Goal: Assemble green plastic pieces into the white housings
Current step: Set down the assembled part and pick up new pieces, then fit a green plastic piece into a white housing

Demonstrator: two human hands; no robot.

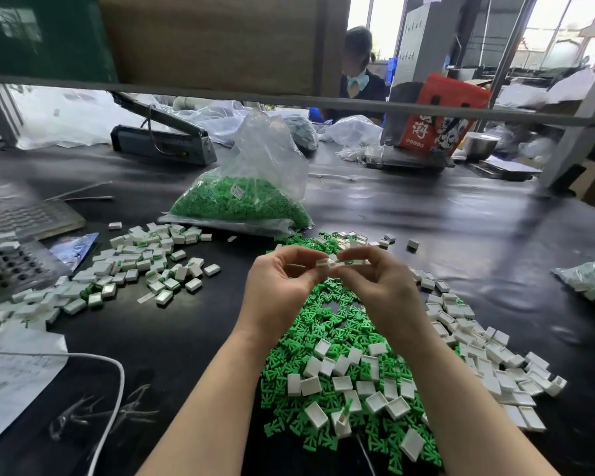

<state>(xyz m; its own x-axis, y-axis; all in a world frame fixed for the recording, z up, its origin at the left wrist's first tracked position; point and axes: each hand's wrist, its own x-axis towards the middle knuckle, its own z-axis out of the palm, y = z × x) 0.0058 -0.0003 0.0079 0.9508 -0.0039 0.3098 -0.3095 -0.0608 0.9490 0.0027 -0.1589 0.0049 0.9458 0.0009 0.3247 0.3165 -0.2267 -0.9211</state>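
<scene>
Both hands meet over the green pile, pinching white housings between their fingertips.

The left hand [282,280] pinches a small white housing [323,263] and the right hand [375,280] pinches another white piece [352,262], the two touching at about 12 o'clock from the wrists; their long axis runs roughly 9 to 3. Whether a green insert already sits between them cannot be told. The loose green pieces [327,324] lie directly beneath at 6 o'clock, nearer the right hand, with empty housings [468,334] toward 4 o'clock. Finished units [145,266] lie at 9 to 10 o'clock, on the left hand's side, likely the drop-off side.
</scene>
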